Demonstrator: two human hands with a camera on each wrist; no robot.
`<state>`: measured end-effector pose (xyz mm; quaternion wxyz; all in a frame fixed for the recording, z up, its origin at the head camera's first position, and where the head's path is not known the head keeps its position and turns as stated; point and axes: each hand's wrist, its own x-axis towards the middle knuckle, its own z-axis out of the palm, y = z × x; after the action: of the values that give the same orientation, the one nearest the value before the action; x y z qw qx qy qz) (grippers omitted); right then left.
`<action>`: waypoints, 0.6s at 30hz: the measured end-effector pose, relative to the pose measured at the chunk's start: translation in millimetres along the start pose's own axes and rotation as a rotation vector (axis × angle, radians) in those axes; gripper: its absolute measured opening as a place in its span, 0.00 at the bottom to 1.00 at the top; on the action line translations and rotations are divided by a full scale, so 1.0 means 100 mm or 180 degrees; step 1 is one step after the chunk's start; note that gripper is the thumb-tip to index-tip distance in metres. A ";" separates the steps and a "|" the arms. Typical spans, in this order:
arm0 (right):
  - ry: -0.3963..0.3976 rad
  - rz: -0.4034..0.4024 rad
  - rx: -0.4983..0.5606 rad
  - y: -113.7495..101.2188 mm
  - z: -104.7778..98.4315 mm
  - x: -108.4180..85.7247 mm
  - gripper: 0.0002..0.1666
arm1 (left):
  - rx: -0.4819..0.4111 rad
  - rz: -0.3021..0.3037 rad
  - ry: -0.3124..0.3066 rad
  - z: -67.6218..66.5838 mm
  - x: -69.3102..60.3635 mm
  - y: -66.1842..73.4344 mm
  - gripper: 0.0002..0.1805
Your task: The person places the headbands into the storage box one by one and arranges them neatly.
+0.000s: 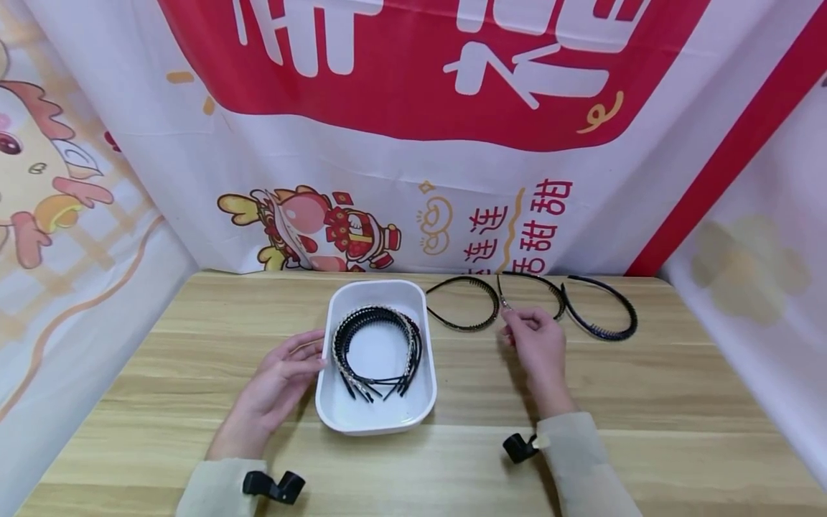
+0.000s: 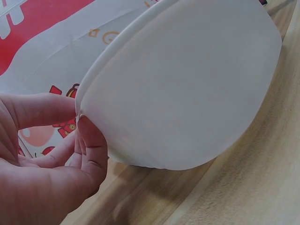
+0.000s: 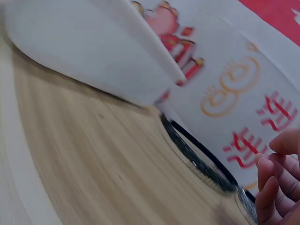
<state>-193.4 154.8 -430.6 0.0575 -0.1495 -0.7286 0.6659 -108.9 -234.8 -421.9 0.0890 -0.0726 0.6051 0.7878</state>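
The left hand [image 1: 284, 377] pinches the white tub [image 1: 400, 416] by its rim, left of centre frame. The right hand [image 1: 536, 341] meets the middle loose headband [image 1: 548, 286], right of centre; whether it grips cannot be told. A light end pinch should avoid dragging neighbouring headbands [image 1: 607, 336].

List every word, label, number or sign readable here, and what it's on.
"连连": red characters on the backdrop cloth.
"甜甜": red characters, same cloth.
Red characters below these: cut off.
White characters on its red patch: cut off, incomplete.
Tub, headbands: none readable.
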 end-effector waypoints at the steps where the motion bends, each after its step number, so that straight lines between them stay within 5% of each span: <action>1: 0.0048 0.0037 0.0069 0.01 -0.05 0.01 0.12 | 0.0005 -0.0007 -0.0006 0.00 0.00 0.00 0.34; 10: 0.0531 0.0142 0.0254 0.07 -0.48 0.16 0.10 | -0.0001 -0.0107 0.0031 0.01 -0.01 0.03 0.35; 18: 0.0901 0.0527 0.0345 0.12 -0.84 0.25 0.14 | 0.0040 -0.0107 0.0005 0.01 -0.01 0.04 0.37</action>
<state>-192.1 243.0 -436.5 0.1125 -0.2979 -0.6614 0.6790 -108.6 -234.6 -417.4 0.1022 -0.0828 0.6088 0.7823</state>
